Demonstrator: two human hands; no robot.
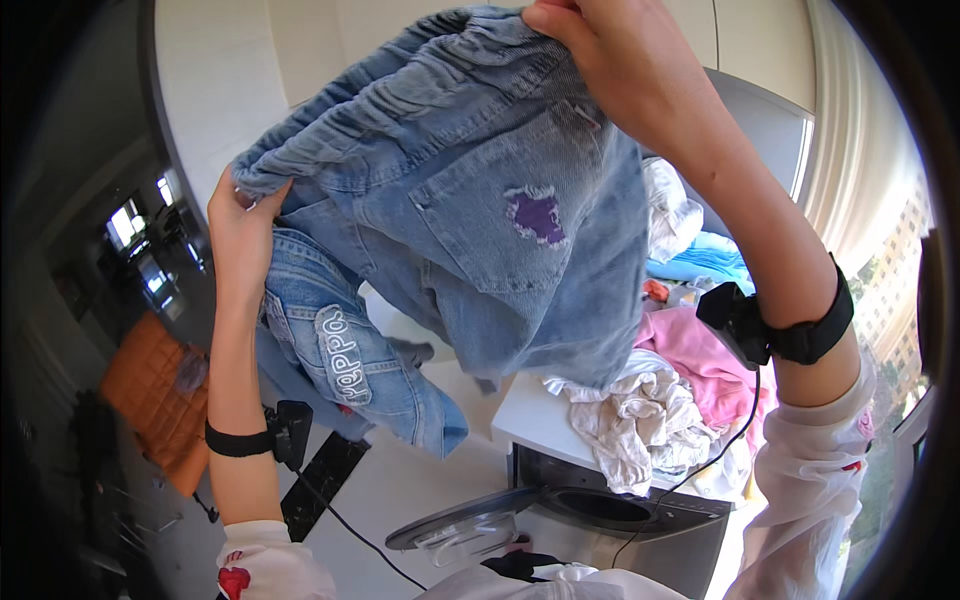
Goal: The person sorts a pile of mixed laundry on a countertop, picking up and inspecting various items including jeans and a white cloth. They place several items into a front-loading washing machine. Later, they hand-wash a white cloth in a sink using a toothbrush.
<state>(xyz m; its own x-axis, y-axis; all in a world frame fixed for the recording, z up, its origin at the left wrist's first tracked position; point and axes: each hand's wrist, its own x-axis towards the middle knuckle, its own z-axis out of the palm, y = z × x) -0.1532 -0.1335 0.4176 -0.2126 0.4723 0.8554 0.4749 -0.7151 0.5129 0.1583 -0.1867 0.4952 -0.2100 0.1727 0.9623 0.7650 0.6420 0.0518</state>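
Observation:
A blue-grey denim garment (375,172) with a gathered elastic waistband hangs stretched out before me. My left hand (244,229) pinches one end of the waistband, and my right hand (615,67) grips the other end, higher up. On the garment's pocket a frayed hole shows purple cloth (536,216). Behind it, below my left hand, is a lighter blue denim garment (330,322) with a lettered patch. What that second garment rests on is hidden. Each forearm wears a black strap with a small cabled device.
On the right, a white top (517,412) carries a crumpled white garment (637,412), pink cloth (697,345) and blue folded cloth (705,259). Below, a front-loading washing machine (697,517) has its round door (465,525) open. An orange quilted thing (154,390) lies left.

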